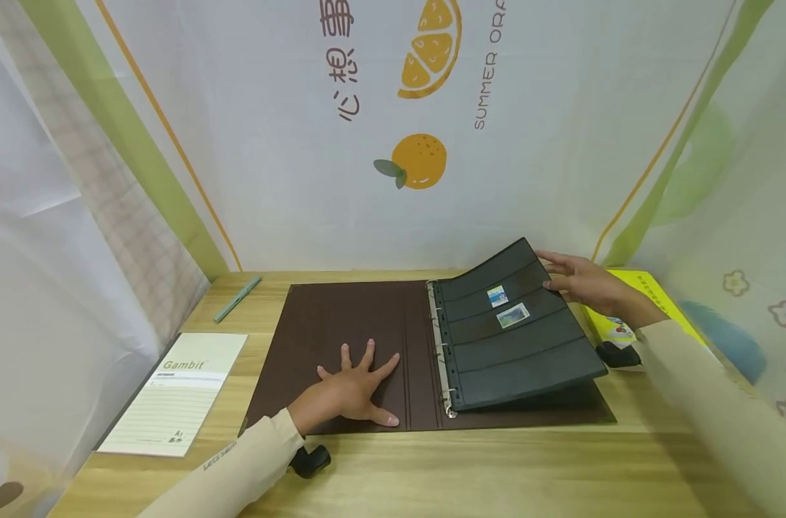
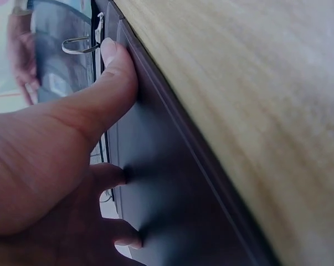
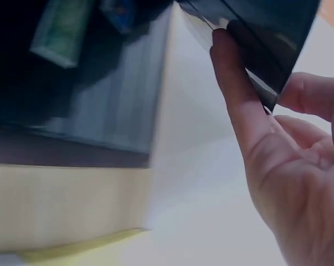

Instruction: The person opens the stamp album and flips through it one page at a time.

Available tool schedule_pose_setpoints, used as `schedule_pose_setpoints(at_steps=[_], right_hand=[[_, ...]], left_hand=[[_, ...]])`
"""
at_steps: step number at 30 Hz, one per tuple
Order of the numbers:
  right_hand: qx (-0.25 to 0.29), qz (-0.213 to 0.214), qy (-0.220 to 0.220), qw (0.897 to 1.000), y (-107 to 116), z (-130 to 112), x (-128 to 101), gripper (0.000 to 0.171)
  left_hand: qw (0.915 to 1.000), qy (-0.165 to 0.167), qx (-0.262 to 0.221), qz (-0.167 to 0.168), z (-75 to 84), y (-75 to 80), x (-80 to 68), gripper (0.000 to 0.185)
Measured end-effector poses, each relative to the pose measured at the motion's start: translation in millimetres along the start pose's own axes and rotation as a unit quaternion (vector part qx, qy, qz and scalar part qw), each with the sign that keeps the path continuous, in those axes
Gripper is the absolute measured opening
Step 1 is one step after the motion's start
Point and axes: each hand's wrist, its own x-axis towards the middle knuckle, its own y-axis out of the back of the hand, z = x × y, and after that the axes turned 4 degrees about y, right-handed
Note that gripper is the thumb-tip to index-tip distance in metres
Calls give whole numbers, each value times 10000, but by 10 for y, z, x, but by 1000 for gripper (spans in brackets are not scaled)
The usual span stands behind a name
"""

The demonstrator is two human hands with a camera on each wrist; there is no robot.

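Wooden table (image 1: 470, 475) up front, beige sleeve (image 1: 237, 471) crossing its near edge, black gadget (image 1: 311, 461) at the cuff. Left hand (image 1: 349, 394) palm down, fingers spread wide, gripping nothing, rests on the left cover of the brown binder (image 1: 331, 309). Binder lies open mid-table. Left wrist view gets in close from the side: thumb and fingertips touching the cover, curved metal ring (image 2: 81, 45) standing up beyond the thumb, right hand only a blur in the background. Notepad (image 1: 172, 396) marked "Gambit" flat on the table, left of the binder, apart from it.

Black page (image 1: 522, 360) sits on the binder's rings at right, its outer side lifted and tilted. Two small stamps (image 1: 513, 316) in its pocket rows, head view. Right hand (image 1: 587, 284) pinches the page's outer edge, far end. Right wrist view shows that grip better: thumb on one face, fingers on the other. Green stamp (image 3: 62, 33) and part of a bluish one there too, blurred; can't tell if same pair.

Yellow book (image 1: 651, 291) right of the binder, partly behind the right forearm. Pen (image 1: 237, 299) near the table's back left corner. Furthest back, white cloth (image 1: 289, 194) printed with oranges and lettering.
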Motion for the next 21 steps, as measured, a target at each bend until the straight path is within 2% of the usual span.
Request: schedule_pose_setpoints(at_steps=[6,10,15,21], right_hand=[[-519,-163,168,9984,75,-517,87,73],[-835,-292,281,9957,23,-871,170,70],[-1144,-435,284,9921,-210,-1344,366,70],[-1608,-355,196,9862,-648,-1826,633,69]], left_hand=[[10000,23,68,2,7,-4,-3,105],[9999,-13,94,40,8,-5,0,104],[10000,31,91,19,-9,3,-24,104],[9999,-76,13,95,-9,-18,-27,104]])
